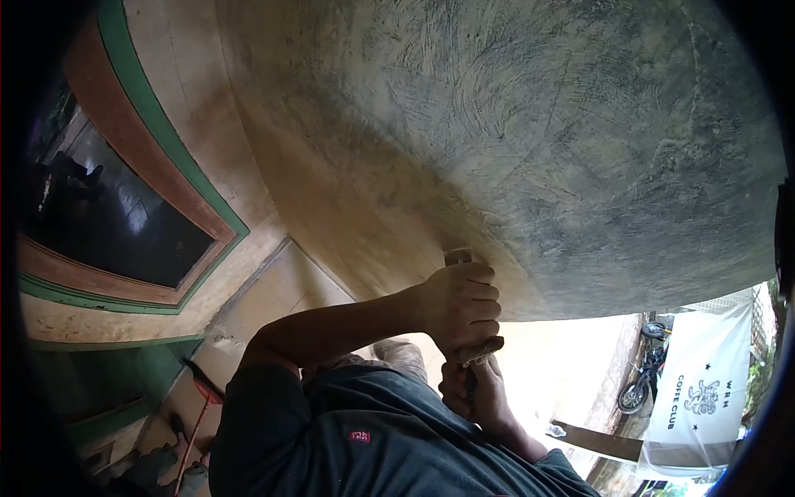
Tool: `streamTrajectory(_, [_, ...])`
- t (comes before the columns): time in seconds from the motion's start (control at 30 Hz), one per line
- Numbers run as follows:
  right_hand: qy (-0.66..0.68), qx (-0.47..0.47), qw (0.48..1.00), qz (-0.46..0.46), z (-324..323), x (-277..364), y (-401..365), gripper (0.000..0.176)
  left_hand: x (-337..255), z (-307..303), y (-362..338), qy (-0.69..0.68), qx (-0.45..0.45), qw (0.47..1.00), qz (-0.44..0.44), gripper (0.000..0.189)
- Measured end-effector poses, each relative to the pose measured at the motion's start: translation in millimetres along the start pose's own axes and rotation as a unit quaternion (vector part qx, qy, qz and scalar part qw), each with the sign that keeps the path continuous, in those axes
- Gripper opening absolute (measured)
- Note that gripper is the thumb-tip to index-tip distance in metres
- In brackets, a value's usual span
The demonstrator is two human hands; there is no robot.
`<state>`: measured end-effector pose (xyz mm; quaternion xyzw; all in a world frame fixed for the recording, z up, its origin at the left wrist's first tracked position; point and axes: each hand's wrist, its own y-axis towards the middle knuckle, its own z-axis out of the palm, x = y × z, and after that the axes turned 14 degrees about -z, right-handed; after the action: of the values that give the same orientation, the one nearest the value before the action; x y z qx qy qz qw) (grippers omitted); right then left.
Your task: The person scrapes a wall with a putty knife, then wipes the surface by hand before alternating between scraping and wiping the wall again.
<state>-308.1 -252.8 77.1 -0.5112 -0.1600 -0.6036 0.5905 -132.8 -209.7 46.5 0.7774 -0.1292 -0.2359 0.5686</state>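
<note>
My left hand (464,305) is closed around a flat, brown, wooden-looking tool (458,256), whose squared end sticks out above the knuckles. Its rough, frayed lower end (484,351) shows below the same fist. Just beneath, my right hand (480,391) is closed on a narrow item with a red and dark part (470,388); the fingers hide most of it, so its kind cannot be made out. Both hands are close together in front of my dark shirt (364,406). Behind them rises a grey plastered wall (530,141) with swirling marks.
To the left is a dark window (124,207) in a brown and green frame (211,240). A red-handled tool (195,431) leans at lower left. On the right hang a white printed banner (696,389) and, beside it, a parked motorcycle (638,389).
</note>
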Motion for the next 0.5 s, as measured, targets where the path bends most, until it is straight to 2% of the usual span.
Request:
streamTrajectory(0.07, [-0.048, 0.044, 0.998, -0.022, 0, 6, -1, 0.047, 0, -5, 5, 0.014, -0.003, 1.000, -0.012, 0.025])
streamTrajectory(0.1, [-0.032, 0.026, 0.999, -0.022, -2, 1, 2, 0.037, 4, -11, 9, 0.030, -0.016, 0.999, -0.004, 0.026])
streamTrajectory(0.23, [-0.052, 0.040, 0.998, -0.025, 24, 9, 31, 0.032, 21, -37, 9, 0.059, -0.083, 0.995, -0.005, 0.029])
streamTrajectory(0.27, [-0.052, 0.044, 0.997, -0.022, 23, 4, 27, 0.032, 19, -34, 7, 0.063, -0.082, 0.995, -0.007, 0.029])
streamTrajectory(0.33, [-0.074, 0.043, 0.994, -0.072, 14, -10, 10, 0.032, 8, -18, 2, -0.018, -0.083, 0.996, 0.004, 0.031])
streamTrajectory(0.37, [-0.077, 0.039, 0.993, -0.075, 16, -9, 7, 0.031, 5, -17, 0, -0.017, -0.047, 0.999, -0.009, 0.029])
streamTrajectory(0.5, [-0.053, 0.038, 0.997, -0.042, 32, 10, 34, 0.037, 21, -36, 6, 0.028, -0.084, 0.996, -0.002, 0.025])
